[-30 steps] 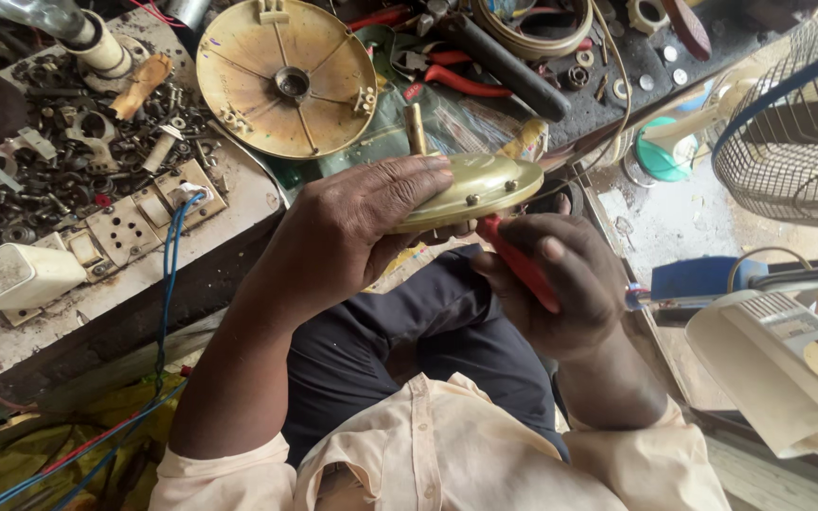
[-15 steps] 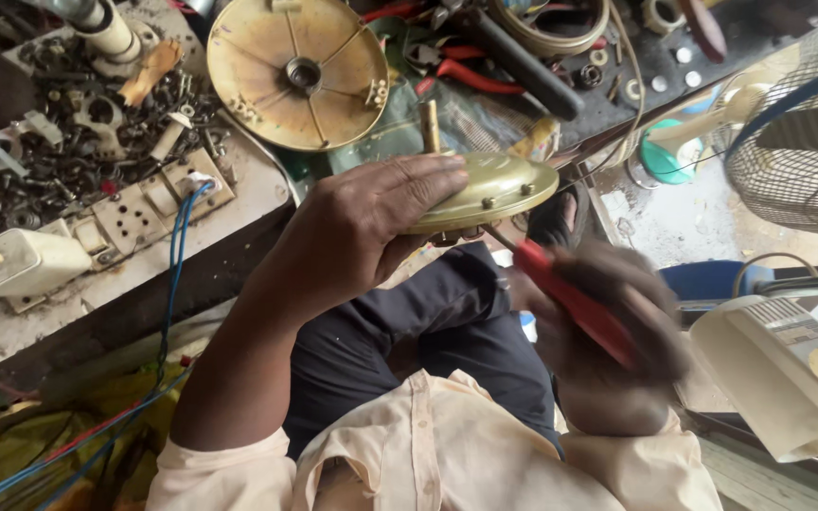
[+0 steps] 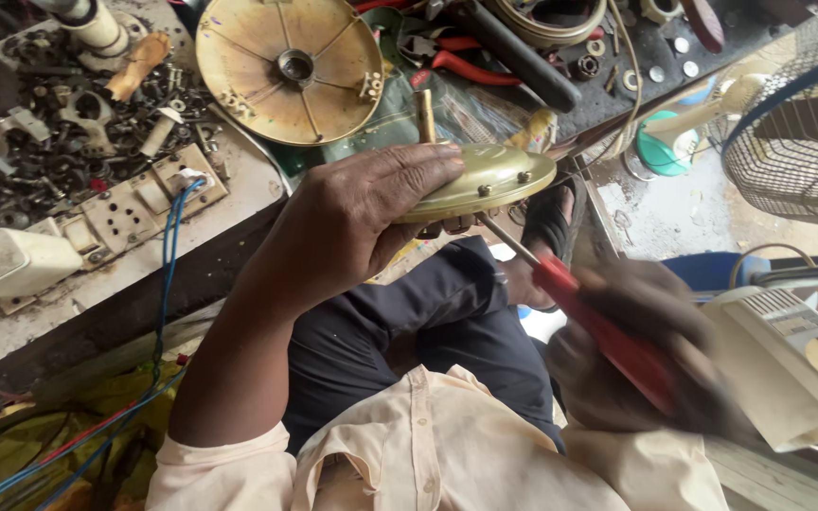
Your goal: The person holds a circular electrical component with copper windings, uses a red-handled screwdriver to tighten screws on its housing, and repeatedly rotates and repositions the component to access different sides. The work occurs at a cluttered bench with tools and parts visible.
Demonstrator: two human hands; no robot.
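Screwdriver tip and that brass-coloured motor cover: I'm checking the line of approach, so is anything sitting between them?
Nothing visible blocks it. The screwdriver, held in the blurred right hand, runs with its bare shaft straight up to the underside of the motor cover. The left hand grips the cover from the other side, its fingers clear of the shaft.

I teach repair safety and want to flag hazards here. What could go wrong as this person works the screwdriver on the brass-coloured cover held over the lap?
The red-handled screwdriver is blurred with motion in the right hand; its tip could slip off the brass-coloured cover and jab the left hand gripping it. The cover is held in the air over the lap, not braced on the workbench, so it may twist or drop.
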